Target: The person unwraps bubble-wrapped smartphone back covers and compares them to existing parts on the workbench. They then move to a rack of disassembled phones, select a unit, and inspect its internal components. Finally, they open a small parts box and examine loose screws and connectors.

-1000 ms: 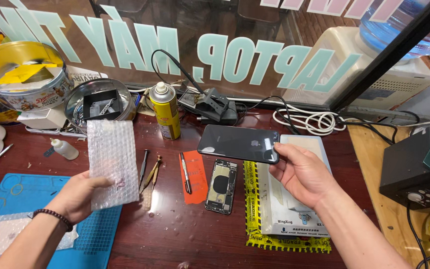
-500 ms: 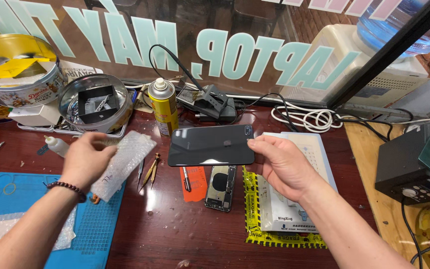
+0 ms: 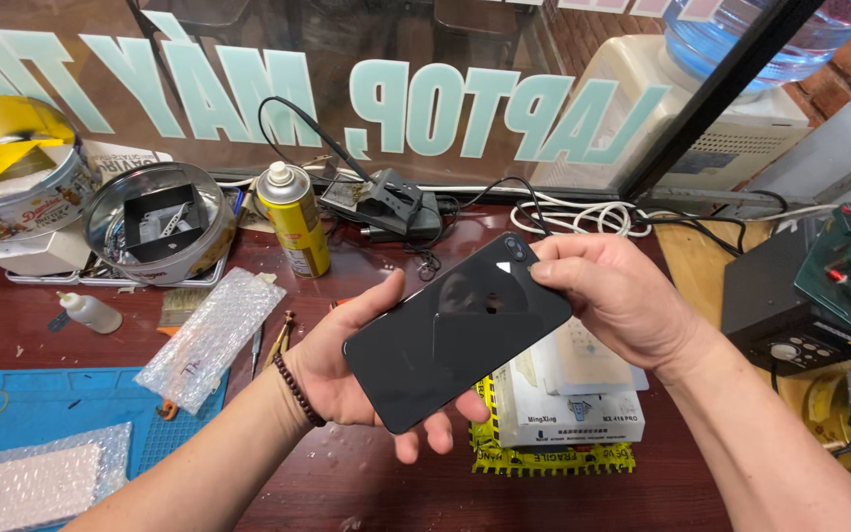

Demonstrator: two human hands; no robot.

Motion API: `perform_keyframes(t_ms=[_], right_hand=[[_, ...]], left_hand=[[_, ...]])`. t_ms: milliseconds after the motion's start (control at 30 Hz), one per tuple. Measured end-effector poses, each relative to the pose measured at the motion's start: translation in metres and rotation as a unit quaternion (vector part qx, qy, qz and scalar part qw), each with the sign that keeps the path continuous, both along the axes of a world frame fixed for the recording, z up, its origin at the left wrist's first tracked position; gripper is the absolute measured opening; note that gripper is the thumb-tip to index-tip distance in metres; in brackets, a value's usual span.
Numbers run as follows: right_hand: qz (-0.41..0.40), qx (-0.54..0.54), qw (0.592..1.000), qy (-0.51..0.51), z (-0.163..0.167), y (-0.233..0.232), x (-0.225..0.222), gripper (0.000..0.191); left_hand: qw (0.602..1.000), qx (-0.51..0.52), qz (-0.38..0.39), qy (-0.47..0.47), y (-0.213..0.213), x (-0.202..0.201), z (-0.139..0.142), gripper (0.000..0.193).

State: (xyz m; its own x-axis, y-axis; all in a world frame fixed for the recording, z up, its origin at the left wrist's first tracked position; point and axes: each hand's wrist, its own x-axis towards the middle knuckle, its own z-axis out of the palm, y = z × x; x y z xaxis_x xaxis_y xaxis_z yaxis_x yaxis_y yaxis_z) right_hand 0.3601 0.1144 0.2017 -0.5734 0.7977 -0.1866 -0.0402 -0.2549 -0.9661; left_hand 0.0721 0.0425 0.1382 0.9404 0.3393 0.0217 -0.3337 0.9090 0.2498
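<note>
both hands on one black phone back panel, held up over the dark wooden table; glossy face toward the camera, camera cutout at the upper right end; left hand cupped beneath the lower end, fingers curled round the edge, thumb along the side; right hand pinching the top corner by the cutout, fingers closed on it; panel clear of the table, tilted, lower end toward the left; judged as mid-inspection: panel already out of wrapping, bubble wrap sleeve lying flat beside the left wrist, apparently empty; not yet fitted to anything, no phone body visible under the hands, possibly hidden.

counts: one back panel; two hands; one loose bubble wrap sleeve, plus one more bubble-wrapped packet on the blue mat; one yellow spray can upright; two round tins, big one at far left, smaller open one next to it; one small white dropper bottle; one white boxed device on a yellow pad under the right wrist; one coiled white cable.
</note>
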Motion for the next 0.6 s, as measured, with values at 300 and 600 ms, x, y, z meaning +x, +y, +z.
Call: perform_keyframes(t_ms=[300, 600], right_hand=[[-0.127, 0.152, 0.965, -0.171, 0.01, -0.023, -0.001, 0.015], [-0.288, 0.453, 0.778, -0.326, -0.001, -0.06, -0.014, 0.028]], left_hand=[[0.996, -0.031, 0.068, -0.055, -0.008, 0.044, -0.012, 0.076], [0.979, -0.097, 0.178, -0.032, -0.012, 0.074, -0.012, 0.074]])
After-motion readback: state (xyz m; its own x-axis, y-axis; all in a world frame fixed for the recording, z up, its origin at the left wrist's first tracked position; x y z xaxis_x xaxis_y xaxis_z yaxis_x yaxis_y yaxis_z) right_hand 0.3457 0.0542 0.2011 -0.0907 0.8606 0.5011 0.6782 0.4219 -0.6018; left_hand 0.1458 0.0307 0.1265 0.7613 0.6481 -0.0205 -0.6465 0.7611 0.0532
